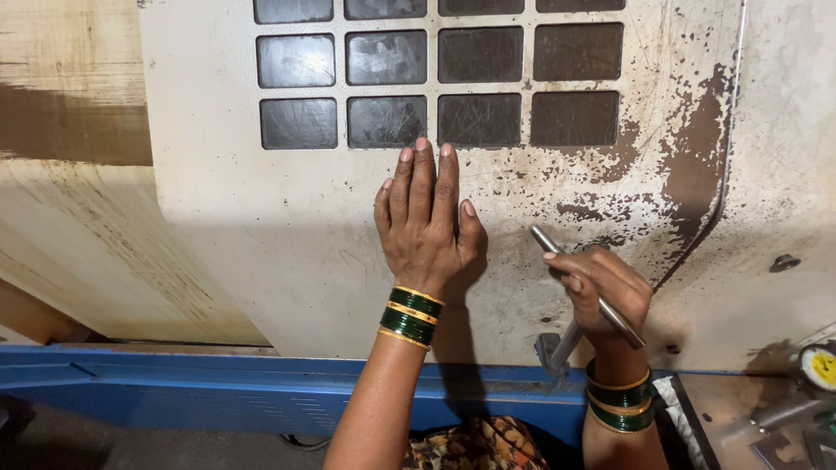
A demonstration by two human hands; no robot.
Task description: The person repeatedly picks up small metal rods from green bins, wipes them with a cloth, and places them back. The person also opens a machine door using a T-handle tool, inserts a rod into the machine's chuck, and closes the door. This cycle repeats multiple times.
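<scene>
My left hand (427,222) lies flat, fingers together, against a worn cream metal machine door (287,235), just under its grid of dark window panes (440,70). My right hand (601,292) grips a slim grey metal rod (583,283) that slants up to the left. Right below that hand a grey metal door handle (557,352) sticks out from the door. Green and gold bangles circle both wrists.
A blue machine base (192,387) runs along the bottom. The cream panel is rust-stained at the right (697,148). At the lower right sit a dial gauge with a yellow face (820,365) and dark metal parts (784,435). A curved cream cover (78,218) is at left.
</scene>
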